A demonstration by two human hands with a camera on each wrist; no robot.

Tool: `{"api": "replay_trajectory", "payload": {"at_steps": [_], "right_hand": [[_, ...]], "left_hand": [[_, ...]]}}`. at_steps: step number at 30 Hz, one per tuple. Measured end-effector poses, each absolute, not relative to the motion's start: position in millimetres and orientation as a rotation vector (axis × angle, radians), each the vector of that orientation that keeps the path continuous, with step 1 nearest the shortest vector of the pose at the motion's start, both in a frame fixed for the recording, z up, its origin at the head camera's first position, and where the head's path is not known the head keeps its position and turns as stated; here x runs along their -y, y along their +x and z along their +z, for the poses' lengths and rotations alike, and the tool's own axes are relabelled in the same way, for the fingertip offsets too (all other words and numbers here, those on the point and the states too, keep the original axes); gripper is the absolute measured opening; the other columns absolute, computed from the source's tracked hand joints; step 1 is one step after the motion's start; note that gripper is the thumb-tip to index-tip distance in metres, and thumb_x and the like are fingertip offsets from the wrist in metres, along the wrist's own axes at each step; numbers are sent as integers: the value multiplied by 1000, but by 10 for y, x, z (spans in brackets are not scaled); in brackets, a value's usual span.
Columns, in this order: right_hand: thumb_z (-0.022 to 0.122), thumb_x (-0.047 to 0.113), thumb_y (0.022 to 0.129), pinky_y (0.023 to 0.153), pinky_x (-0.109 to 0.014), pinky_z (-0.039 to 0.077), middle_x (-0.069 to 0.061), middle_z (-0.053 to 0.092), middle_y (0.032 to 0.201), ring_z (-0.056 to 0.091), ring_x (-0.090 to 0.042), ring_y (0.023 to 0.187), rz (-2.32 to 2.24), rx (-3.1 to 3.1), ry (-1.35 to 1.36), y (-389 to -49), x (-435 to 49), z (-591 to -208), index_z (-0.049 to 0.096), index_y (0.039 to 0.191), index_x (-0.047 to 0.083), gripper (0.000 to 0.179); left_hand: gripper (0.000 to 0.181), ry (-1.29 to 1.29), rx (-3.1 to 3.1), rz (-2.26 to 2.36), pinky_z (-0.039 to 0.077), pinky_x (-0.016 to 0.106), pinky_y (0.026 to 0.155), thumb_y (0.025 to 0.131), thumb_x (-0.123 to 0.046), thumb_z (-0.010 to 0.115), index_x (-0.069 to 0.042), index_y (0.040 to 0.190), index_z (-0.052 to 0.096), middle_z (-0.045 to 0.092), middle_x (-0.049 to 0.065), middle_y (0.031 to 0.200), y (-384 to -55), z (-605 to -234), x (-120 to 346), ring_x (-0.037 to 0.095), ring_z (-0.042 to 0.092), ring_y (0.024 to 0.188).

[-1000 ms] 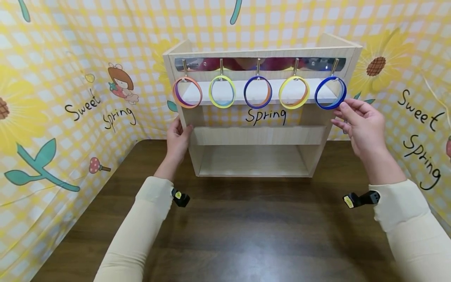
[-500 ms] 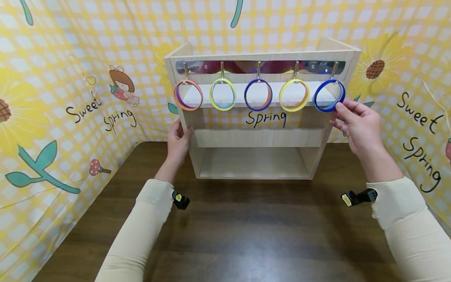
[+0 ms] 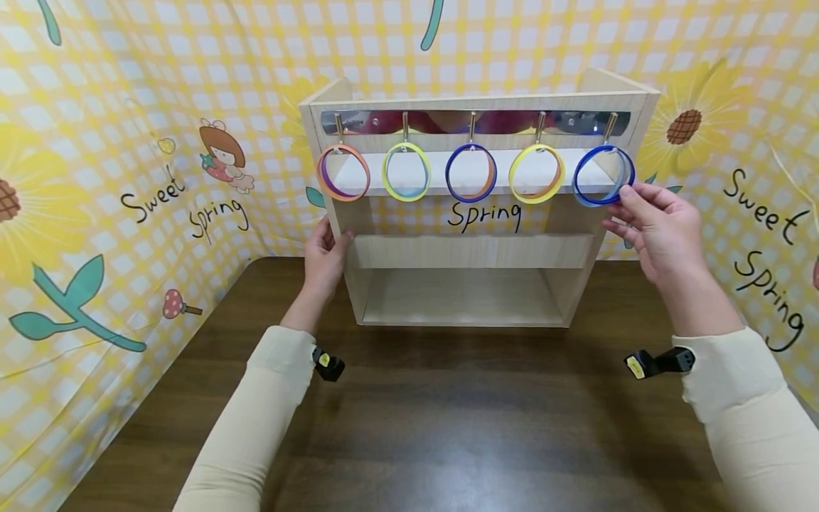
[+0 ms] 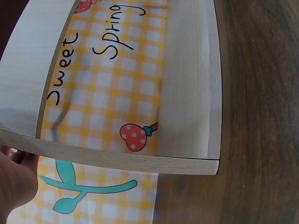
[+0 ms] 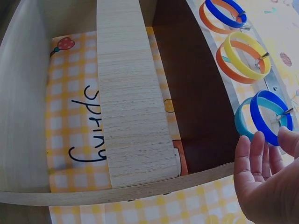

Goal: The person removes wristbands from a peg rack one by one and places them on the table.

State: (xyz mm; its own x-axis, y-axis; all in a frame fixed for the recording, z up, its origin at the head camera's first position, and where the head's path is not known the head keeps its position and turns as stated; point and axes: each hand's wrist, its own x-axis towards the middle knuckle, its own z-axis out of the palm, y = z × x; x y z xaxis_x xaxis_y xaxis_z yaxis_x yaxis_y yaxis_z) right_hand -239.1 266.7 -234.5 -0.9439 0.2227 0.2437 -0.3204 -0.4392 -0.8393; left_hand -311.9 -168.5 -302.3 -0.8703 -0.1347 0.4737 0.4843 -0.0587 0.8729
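Note:
With thumb and fingertips, my right hand [image 3: 665,231] pinches the lower right edge of a dark blue wristband [image 3: 633,174] on the rightmost hook. A light blue wristband [image 5: 239,119] hangs behind it on the same hook. My left hand [image 3: 325,259] grips the left side panel of the pale wooden shelf [image 3: 470,250]; its fingers are partly hidden behind that panel. Along the metal hook strip [image 3: 441,122] hang an orange band [image 3: 320,174], a yellow-green band [image 3: 384,174], another dark blue band [image 3: 448,174] and a yellow band [image 3: 512,174], with further bands behind them.
The shelf stands on a dark brown wooden table [image 3: 448,412], toward its back edge. A yellow checked cloth [image 3: 269,163] with flower prints surrounds the table at the back and sides. Each wrist carries a small black camera, such as the left one [image 3: 329,364].
My right hand shifts slightly left, then back right, tilting the dark blue wristband so that the light blue one shows more below it. My left hand keeps its grip on the shelf.

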Motion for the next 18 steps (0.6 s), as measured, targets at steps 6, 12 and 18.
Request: {"api": "replay_trajectory", "payload": {"at_steps": [6,12,18], "right_hand": [[75,6,83,67,-32,57,-12,70,90,68,-21,75,2466,1394,153,-2352,-2689,-2295,66,102,-2,22],[73,5,84,65,-33,57,-15,71,87,70,-24,75,2525,1337,160,-2330,-2698,-2256,65,100,-4,19],[68,2,88,64,-33,58,-15,69,83,69,-24,72,2575,1261,189,-2332,-2694,-2219,65,96,-4,10]], "left_hand": [[49,-384,1805,-1987,48,25,86,92,8,53,9,140,44,51,33,131,-3121,-3017,1681,41,51,117],[49,-352,1826,-1984,47,28,91,92,7,54,7,140,44,52,30,133,-3126,-3022,1686,24,56,111],[49,-350,1824,-1984,47,28,90,92,7,55,7,140,44,53,28,132,-3121,-3022,1687,19,57,107]]}}
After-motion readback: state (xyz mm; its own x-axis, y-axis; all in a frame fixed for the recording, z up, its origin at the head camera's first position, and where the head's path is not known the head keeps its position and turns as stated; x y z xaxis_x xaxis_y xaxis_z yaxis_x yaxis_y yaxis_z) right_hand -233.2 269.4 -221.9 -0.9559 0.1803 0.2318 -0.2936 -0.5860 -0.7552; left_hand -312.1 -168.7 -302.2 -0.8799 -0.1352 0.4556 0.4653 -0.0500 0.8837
